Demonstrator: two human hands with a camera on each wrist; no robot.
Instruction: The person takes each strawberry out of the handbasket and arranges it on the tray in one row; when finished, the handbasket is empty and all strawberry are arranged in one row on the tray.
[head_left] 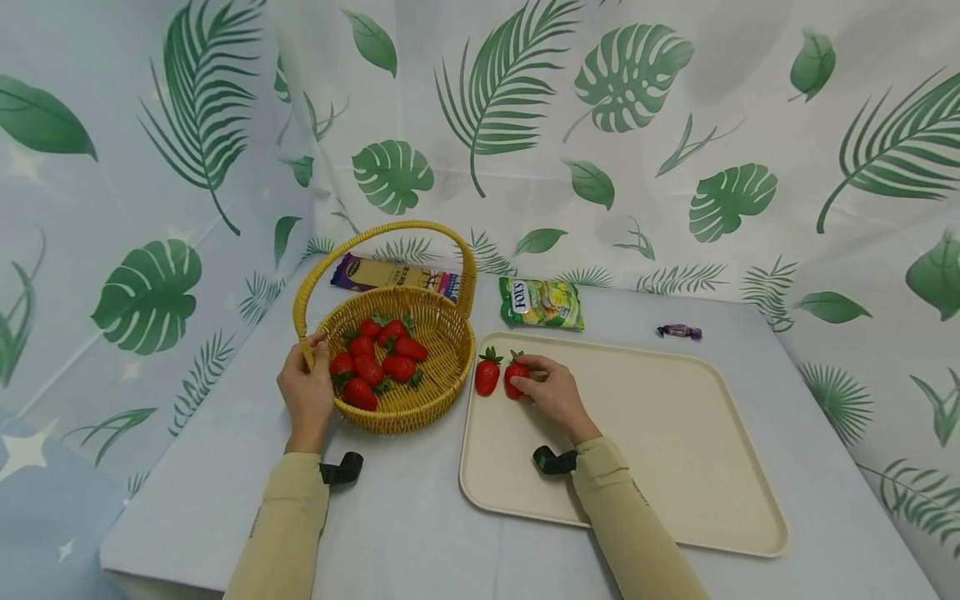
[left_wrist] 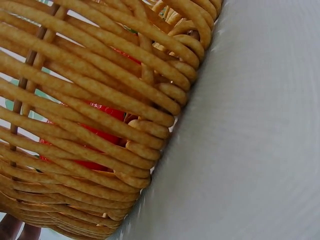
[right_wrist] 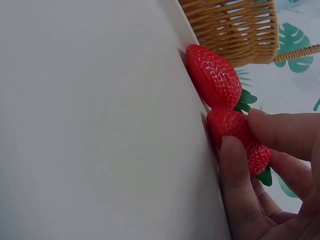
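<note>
My left hand grips the left side of a yellow wicker basket, at the foot of its tall arched handle. Several red strawberries with green leaves lie inside; in the left wrist view, red shows through the weave. On the left end of a cream tray, my right hand pinches a strawberry between thumb and fingers, its leafy end pointing away from me. Just left of it, a second strawberry lies on the tray near its edge.
Behind the basket lies a purple and gold snack packet. A green FOX'S candy bag sits beyond the tray's back left corner, and a purple wrapped candy lies behind its back edge. Leaf-printed cloth hangs around the white table.
</note>
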